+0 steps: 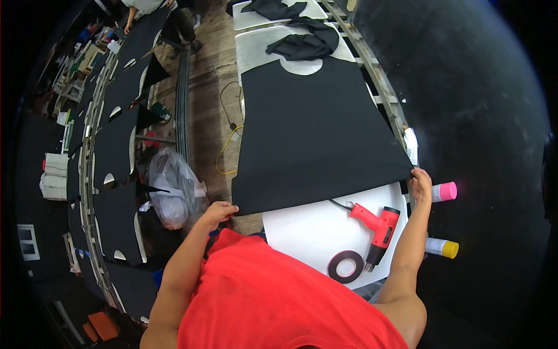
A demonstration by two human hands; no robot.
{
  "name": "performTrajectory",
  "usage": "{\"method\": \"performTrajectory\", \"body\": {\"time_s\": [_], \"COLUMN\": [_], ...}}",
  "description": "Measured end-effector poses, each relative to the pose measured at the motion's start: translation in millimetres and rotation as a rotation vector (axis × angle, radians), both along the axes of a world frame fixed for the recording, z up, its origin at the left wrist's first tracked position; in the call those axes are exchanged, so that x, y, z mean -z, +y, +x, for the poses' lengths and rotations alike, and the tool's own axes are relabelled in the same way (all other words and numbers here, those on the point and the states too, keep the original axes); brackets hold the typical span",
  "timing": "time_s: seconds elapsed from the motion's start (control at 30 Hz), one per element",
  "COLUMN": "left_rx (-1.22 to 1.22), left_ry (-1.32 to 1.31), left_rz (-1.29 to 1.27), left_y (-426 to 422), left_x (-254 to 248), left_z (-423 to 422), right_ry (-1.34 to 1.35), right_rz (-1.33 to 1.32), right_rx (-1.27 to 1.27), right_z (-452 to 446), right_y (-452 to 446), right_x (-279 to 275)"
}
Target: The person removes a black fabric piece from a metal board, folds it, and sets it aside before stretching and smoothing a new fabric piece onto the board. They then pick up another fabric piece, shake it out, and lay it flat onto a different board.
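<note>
A black fabric panel [319,128] with a curved neckline cut at its far end lies over a white board [290,227]. My left hand [220,213] pinches its near left corner. At the near right corner, my right hand [421,181] has its fingers closed on the same panel. The near edge runs nearly straight between both hands. On the bare board beside my right forearm lie a red heat gun [378,227] and a roll of dark tape [346,267].
Spray cans with pink [447,191] and yellow [450,249] caps stand at right. Crumpled black cloth [305,45] lies beyond the panel. A plastic bag [174,186] and yellow cord [220,160] are left. More black panels [113,148] line another rack; a person [145,7] stands far left.
</note>
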State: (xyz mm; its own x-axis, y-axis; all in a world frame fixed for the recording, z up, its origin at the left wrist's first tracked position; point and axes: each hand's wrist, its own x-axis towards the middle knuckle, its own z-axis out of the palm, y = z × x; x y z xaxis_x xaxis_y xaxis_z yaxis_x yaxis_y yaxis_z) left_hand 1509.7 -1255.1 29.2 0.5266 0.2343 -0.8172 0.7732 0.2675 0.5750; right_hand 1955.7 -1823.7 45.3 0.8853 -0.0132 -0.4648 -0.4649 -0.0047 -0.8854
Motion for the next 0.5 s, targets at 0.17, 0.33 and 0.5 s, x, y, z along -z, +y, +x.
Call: {"method": "performTrajectory", "body": {"time_s": [0.17,0.33,0.5], "left_rx": [0.037,0.033,0.055], "left_ry": [0.043,0.005,-0.001], "left_rz": [0.02,0.008,-0.012], "left_y": [-4,-8,-11], "left_x": [-1,3,2], "left_z": [-4,-11,-12], "right_ry": [0.004,-0.01,-0.007], "right_rz": [-0.031,-0.037,-0.023], "right_rx": [-0.018,-0.008,0.023], "right_z": [-7,-16,-21], "right_y": [-4,-3,-4], "right_x": [-6,-10,-16]}}
